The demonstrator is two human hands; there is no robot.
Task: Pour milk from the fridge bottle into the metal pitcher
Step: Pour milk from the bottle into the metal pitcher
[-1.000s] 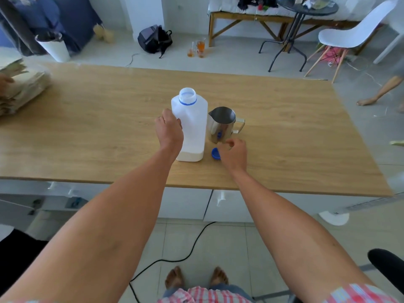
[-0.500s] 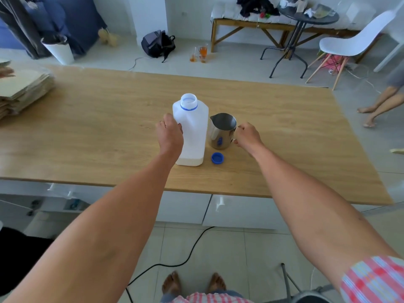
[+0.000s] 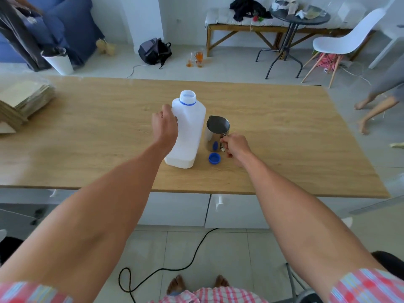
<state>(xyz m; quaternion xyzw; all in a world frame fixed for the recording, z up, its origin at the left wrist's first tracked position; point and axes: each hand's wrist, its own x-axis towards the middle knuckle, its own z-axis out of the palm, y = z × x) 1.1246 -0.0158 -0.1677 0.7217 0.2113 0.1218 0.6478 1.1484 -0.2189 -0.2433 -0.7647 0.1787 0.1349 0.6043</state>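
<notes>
A white plastic milk bottle [image 3: 190, 130] with a blue neck ring stands uncapped near the middle of the wooden table [image 3: 87, 127], tilted slightly to the right. My left hand [image 3: 164, 125] grips its left side. Just right of it stands the metal pitcher [image 3: 215, 133], upright, spout pointing away. My right hand [image 3: 235, 147] is closed on the pitcher's handle, which it hides. The blue cap [image 3: 214, 158] lies on the table in front of the pitcher, between the bottle's base and my right hand.
A stack of flat cardboard [image 3: 19, 103] lies at the table's left edge. Behind the table are a backpack [image 3: 154, 51], glasses on the floor [image 3: 195, 59], a round black table [image 3: 299, 16] and a white chair [image 3: 341, 42]. A person's bare legs [image 3: 376, 106] are at right.
My right hand left the cap on the table, moved to the pitcher's right side and closed on its handle. The bottle now leans a little in my left hand.
</notes>
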